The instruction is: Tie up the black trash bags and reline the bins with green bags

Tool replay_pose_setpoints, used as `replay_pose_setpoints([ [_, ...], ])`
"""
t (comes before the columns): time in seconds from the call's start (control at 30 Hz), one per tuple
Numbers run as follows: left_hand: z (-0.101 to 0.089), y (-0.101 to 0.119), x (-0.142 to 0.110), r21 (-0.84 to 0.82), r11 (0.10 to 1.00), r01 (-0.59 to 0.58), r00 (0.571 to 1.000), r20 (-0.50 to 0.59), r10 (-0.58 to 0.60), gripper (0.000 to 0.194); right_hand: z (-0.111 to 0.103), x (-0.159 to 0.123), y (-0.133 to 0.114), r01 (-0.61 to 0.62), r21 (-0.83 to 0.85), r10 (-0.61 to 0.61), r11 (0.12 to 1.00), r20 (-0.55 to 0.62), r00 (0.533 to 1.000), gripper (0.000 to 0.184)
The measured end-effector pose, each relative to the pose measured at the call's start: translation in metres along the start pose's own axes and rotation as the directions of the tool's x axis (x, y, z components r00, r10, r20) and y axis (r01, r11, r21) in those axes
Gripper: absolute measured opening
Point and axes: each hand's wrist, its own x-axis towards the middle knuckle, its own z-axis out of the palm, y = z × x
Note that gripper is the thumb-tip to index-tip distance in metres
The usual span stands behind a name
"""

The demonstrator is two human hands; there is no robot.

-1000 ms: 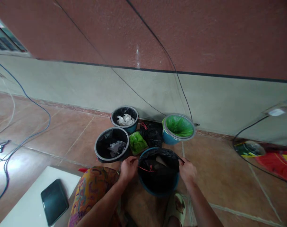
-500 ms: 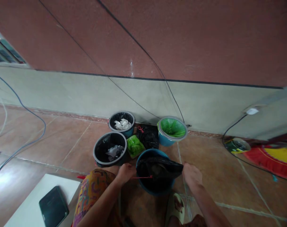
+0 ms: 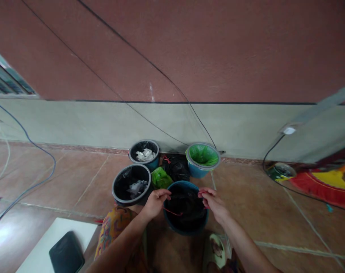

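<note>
Soft, rather dim indoor light across the scene, and there's a hard white glare flaring off the floor tiles at lower left! The window at upper left glows pale, skewed by wide-angle stretch at the frame's edge. Deep shadow inside the blue bucket, and fine detail stays soft throughout.

Left hand and right hand are hiding the near rim of the blue bucket | black plastic bag is covering the bucket's inside | red cord is disappearing behind the left hand | round dish is showing contents too small to make out | right edge is cutting off the yellow tool
</note>
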Motion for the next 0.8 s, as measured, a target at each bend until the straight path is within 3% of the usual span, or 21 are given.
replay_pose_setpoints([
  [0.07, 0.004, 0.015, -0.001, 0.037, 0.998, -0.053, 0.998, 0.042, 0.051, 0.029, 0.005, 0.002, -0.005, 0.048, -0.046, -0.045, 0.998, 0.056, 0.997, 0.034],
  [0.13, 0.011, 0.032, -0.002, 0.094, 0.99, -0.105, 0.99, 0.108, 0.095, 0.029, 0.009, 0.003, -0.01, 0.172, -0.096, -0.152, 0.98, 0.186, 0.971, 0.035],
  [0.27, 0.026, 0.064, -0.004, 0.224, 0.952, -0.209, 0.96, 0.233, 0.156, 0.029, 0.013, 0.005, -0.018, 0.37, -0.349, -0.277, 0.861, 0.287, 0.917, 0.027],
  [0.33, 0.032, 0.075, -0.003, 0.202, 0.948, -0.246, 0.952, 0.236, 0.197, 0.032, 0.013, 0.005, -0.021, 0.444, -0.372, -0.313, 0.815, 0.361, 0.878, 0.026],
  [0.4, 0.035, 0.082, -0.001, 0.198, 0.951, -0.237, 0.957, 0.214, 0.194, 0.031, 0.012, 0.005, -0.024, 0.448, -0.374, -0.303, 0.812, 0.386, 0.871, 0.028],
  [0.5, 0.033, 0.088, 0.004, 0.176, 0.966, -0.19, 0.97, 0.186, 0.157, 0.028, 0.011, 0.006, -0.029, 0.377, -0.406, -0.279, 0.832, 0.281, 0.918, 0.031],
  [0.6, 0.03, 0.097, 0.006, 0.153, 0.963, -0.223, 0.965, 0.178, 0.195, 0.027, 0.017, 0.006, -0.03, 0.366, -0.282, -0.25, 0.887, 0.372, 0.894, 0.036],
  [0.73, 0.033, 0.114, 0.007, 0.198, 0.921, -0.335, 0.921, 0.275, 0.276, 0.028, 0.033, 0.007, -0.018, 0.322, -0.318, -0.156, 0.892, 0.453, 0.878, 0.043],
  [0.8, 0.035, 0.117, 0.013, 0.202, 0.905, -0.373, 0.893, 0.345, 0.291, 0.034, 0.041, 0.009, -0.012, 0.34, -0.328, -0.155, 0.881, 0.479, 0.864, 0.028],
])
